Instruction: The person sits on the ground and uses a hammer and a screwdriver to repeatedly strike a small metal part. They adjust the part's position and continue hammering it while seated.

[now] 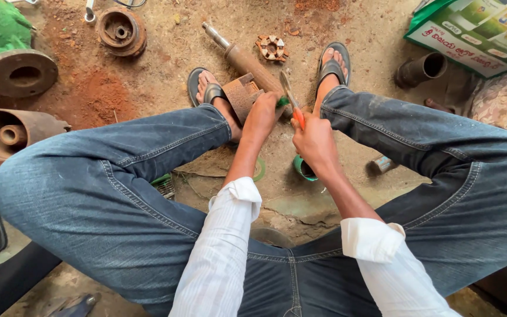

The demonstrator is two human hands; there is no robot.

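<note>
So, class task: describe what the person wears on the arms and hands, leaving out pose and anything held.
Both arms wear white, finely striped long sleeves, cuffs rolled back below the elbow: left sleeve, right sleeve. The left hand and right hand are bare: no gloves, and no rings, watch or bands show.

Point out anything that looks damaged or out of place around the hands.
The shaft part under the left hand is rusted brown all over. Rust-red powder is spilled across the dirt floor. The right hand holds an orange-handled tool.

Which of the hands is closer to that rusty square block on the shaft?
Left. The left hand rests against the rusty block; the right hand, gripping an orange-handled tool, sits farther right, apart from it.
</note>
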